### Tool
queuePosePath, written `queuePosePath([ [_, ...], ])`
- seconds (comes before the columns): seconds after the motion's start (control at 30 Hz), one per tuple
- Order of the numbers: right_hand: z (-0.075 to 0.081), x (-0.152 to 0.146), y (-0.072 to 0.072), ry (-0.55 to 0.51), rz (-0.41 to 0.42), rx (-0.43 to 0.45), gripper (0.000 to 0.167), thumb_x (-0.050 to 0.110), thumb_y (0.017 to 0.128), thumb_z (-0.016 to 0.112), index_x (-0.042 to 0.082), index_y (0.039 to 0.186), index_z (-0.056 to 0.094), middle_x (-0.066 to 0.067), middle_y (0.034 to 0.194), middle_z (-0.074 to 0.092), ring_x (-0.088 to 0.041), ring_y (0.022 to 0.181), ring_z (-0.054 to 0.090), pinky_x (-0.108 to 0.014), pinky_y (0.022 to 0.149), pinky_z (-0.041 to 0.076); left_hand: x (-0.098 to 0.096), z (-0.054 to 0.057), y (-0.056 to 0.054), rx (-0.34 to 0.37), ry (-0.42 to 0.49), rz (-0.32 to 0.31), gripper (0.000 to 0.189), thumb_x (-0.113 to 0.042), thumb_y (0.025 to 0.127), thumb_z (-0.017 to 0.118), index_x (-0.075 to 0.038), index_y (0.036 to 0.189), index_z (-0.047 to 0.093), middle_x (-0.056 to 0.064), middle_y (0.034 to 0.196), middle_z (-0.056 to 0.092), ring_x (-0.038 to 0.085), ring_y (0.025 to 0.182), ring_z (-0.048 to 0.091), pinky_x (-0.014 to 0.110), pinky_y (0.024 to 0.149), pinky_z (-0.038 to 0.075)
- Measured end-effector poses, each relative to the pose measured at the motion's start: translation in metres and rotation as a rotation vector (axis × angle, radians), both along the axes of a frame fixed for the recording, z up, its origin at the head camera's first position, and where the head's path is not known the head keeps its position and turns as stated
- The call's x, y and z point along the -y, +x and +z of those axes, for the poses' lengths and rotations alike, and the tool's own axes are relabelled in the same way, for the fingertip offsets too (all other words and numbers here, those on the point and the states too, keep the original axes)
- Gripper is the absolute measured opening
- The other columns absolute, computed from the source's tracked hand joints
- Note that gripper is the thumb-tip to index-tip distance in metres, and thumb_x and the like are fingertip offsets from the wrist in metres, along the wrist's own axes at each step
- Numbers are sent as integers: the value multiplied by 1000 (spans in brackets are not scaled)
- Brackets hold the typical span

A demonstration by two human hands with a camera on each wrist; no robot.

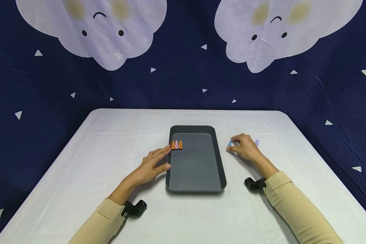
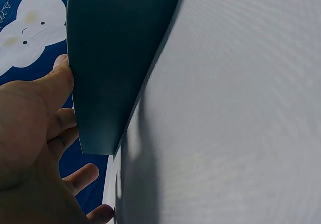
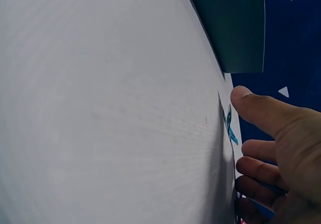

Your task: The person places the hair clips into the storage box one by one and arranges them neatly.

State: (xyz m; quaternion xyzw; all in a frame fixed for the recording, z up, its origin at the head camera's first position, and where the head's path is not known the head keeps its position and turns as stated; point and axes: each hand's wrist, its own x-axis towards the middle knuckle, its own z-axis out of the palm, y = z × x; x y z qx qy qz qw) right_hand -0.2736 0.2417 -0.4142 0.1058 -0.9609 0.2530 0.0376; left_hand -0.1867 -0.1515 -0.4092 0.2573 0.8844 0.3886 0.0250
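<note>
My right hand [image 1: 245, 148] is low over the table right of the tray, thumb and fingertips at the two ends of a blue hair clip [image 1: 230, 143]. In the right wrist view this clip [image 3: 230, 126] shows in the gap between thumb and fingers. My left hand [image 1: 149, 168] rests against the left side of the dark grey tray [image 1: 195, 188], its fingers extended at the rim. Inside the tray, two orange hair clips [image 1: 173, 145] and a pink hair clip [image 1: 176, 145] stand in a row, pink in the middle, near those fingertips.
A purple hair clip [image 1: 257, 143] lies just beyond my right hand, partly hidden by it. White cloth covers the table [image 1: 109, 152]. Behind its far edge hangs a dark blue curtain [image 1: 177, 84] with clouds and triangles.
</note>
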Motion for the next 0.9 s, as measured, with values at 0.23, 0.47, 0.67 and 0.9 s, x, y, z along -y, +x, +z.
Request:
queuePosePath([
  [0.23,-3,2,0,19,-15,-9,57,34,78,74,-2,119,61,-26,121,56,-41,114,45,-52,98,34,0,0,0,0,-1,-3,62,-31,93,58,-10,147,34,2,157,25,37,142,21,64,103,15],
  [0.47,-3,4,1,35,-24,-38,55,34,77,75,-2,116,64,-25,117,58,-40,109,46,-51,95,35,0,1,0,2,0,-4,63,-31,93,58,-10,147,34,2,157,25,36,142,21,64,104,14],
  [0.67,-4,3,2,57,-11,-55,56,34,77,75,-3,117,63,-25,116,58,-42,110,47,-53,95,35,0,1,0,-1,-6,-3,63,-31,93,58,-11,147,34,1,157,25,35,142,21,64,104,15],
  [0.9,-5,2,2,63,1,-69,55,34,77,75,-2,117,63,-25,116,58,-42,109,47,-52,93,34,0,0,0,0,-4,-4,63,-32,93,58,-10,147,34,1,157,25,36,142,21,64,104,15],
])
